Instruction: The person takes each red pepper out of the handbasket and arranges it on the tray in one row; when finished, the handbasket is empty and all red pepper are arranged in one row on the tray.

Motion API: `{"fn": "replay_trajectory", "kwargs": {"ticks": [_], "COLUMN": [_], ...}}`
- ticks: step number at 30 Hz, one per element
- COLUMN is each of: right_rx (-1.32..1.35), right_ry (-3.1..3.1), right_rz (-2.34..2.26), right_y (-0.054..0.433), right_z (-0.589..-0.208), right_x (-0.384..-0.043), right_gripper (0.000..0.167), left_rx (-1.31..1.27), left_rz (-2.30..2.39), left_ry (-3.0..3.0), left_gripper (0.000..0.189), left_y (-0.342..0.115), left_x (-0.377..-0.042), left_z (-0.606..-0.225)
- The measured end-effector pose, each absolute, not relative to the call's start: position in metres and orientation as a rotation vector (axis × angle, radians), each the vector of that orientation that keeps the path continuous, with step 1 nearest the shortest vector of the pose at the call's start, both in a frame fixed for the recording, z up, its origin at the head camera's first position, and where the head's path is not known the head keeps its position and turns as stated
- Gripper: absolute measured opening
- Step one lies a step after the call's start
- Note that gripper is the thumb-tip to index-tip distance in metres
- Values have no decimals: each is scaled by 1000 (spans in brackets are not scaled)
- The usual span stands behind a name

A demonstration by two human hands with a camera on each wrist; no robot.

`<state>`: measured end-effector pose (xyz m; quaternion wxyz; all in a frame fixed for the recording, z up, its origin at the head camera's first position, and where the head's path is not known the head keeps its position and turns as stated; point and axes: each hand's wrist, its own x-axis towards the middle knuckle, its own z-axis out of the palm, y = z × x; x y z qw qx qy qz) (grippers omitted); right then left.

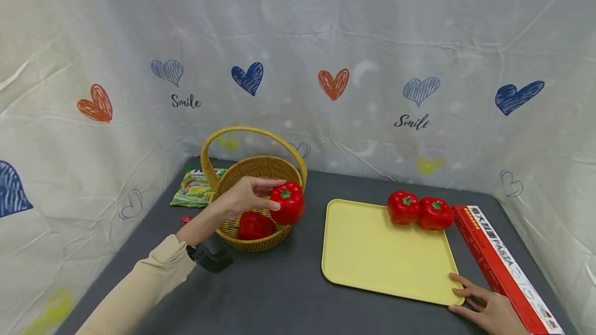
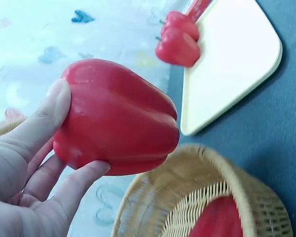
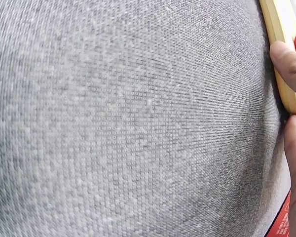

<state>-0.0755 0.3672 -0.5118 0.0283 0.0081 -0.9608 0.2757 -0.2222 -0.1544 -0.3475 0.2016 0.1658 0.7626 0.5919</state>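
In the head view, my left hand (image 1: 249,195) holds a red bell pepper (image 1: 288,203) above the right side of a yellow wicker basket (image 1: 263,244). Thumb and fingers wrap the pepper's side, as the left wrist view also shows. Another red bell pepper (image 1: 256,225) lies inside the basket. At the right, my right hand (image 1: 491,306) grips the near right corner of a yellow tray (image 1: 382,257) between thumb and fingers. Two more red bell peppers, one (image 1: 403,208) beside the other (image 1: 435,213), sit touching at the tray's far right corner.
A long red and white pasta box (image 1: 507,268) lies right of the tray, close to my right hand. Behind the basket's left side is a green and yellow packet (image 1: 195,188). A small red object (image 1: 186,219) lies left of the basket. A printed curtain (image 1: 298,92) surrounds the dark table (image 1: 279,293).
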Motion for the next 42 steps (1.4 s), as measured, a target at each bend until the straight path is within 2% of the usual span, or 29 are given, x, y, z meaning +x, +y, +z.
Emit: {"fn": "replay_trajectory", "kwargs": {"ticks": [12, 26, 42], "right_rx": [43, 40, 49], "right_ry": [-2934, -2948, -2920], "right_rz": [872, 906, 927], "right_y": [367, 367, 367], "right_z": [-513, -514, -513], "right_x": [-76, -75, -75], "right_gripper": [39, 37, 37], "left_rx": [610, 748, 675], "left_rz": [1579, 1517, 1398], "left_ry": [2130, 2151, 2304], "left_gripper": [55, 54, 54], "left_y": [-97, -27, 13], "left_x": [-223, -246, -283], "left_z": [-359, -400, -428]}}
